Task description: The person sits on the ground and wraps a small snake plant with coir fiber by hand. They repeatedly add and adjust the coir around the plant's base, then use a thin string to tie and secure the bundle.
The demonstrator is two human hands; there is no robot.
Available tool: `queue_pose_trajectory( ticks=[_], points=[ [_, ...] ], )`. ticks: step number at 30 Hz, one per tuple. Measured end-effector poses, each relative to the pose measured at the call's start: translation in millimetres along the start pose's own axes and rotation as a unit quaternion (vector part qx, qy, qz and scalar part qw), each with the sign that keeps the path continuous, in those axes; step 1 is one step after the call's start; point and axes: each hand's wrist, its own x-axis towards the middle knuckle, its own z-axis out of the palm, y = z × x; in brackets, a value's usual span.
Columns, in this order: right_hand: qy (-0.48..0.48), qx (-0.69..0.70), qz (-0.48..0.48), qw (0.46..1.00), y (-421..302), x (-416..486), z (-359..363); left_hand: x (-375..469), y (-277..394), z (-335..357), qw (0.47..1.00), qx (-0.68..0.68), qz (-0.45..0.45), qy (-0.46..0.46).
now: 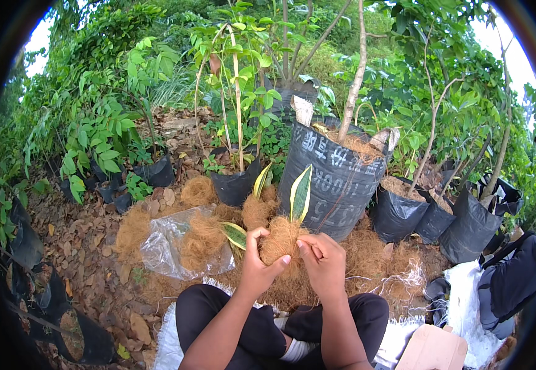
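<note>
My left hand (262, 273) cups a ball of brown coir fibre (279, 243), its thumb pressed across the front. A variegated snake plant leaf (300, 194), green with yellow margins, stands upright out of the ball. At the ball's right side, my right hand (322, 261) has thumb and forefinger pinched together on a thin brown strand (331, 210). Part of that strand shows against the large black bag behind. Just beyond the left hand stands another coir-wrapped snake plant (255, 210). A further variegated leaf (235, 235) lies low beside it.
Loose coir (198, 245) lies on a clear plastic bag (164, 247) at left. A large black grow bag (328, 185) bearing writing holds a tree. Smaller black planting bags (397, 212) stand to the right. White woven sacking (170, 340) and a cardboard piece (432, 349) lie near my crossed legs.
</note>
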Motion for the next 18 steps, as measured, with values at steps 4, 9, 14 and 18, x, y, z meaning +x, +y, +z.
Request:
queue_pose_trajectory(
  ticks=[4,9,14,18],
  points=[
    [0.015,-0.007,0.006,1.000,5,1,-3,0,1,-3,0.999,0.030,0.016,-0.025],
    [0.019,0.030,0.122,0.992,31,7,-15,-4,6,-4,0.996,-0.008,-0.004,-0.084],
    [0.054,0.172,0.157,0.971,57,9,-13,-6,7,1,0.991,-0.069,-0.039,-0.103],
    [0.104,0.180,0.143,0.968,61,6,-4,-7,7,6,0.992,-0.099,-0.022,-0.076]
  ],
)
